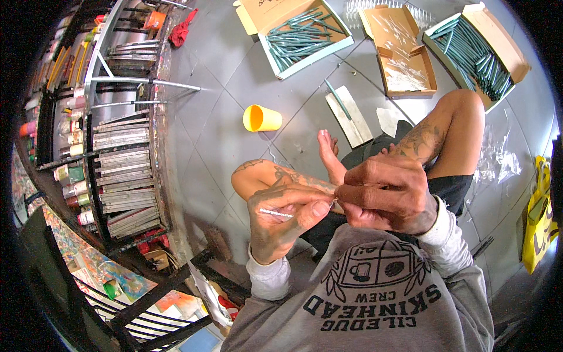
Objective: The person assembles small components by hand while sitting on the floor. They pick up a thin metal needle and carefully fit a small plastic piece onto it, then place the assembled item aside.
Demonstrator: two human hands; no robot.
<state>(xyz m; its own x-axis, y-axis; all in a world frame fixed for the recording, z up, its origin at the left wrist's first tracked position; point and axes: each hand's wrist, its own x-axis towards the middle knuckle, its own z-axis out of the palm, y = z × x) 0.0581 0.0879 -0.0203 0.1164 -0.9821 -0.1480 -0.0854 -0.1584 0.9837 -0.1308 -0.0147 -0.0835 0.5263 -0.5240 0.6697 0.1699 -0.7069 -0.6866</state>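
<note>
The hands meet tip to tip above the lap: the left hand (280,226) comes in from the left, its thumb and forefinger pinched toward the right; the right hand (387,193) comes in from the right, its fingers bunched at the same spot. A small pale bit (335,201) seems to be pinched between them; it is too hidden to tell its shape or axis.

A white ribbed strip (277,213) lies in the left hand, left of that meeting point and well apart from the right hand. Its long axis runs left to right, the right end tipped slightly near, so it points roughly toward the right hand.

On the floor (217,120), far of the hands and almost straight ahead, a teal pen (338,100) rests on a pale slab (354,129), its long axis running from far left to near right. A yellow cup (262,118) lies to its left.
</note>
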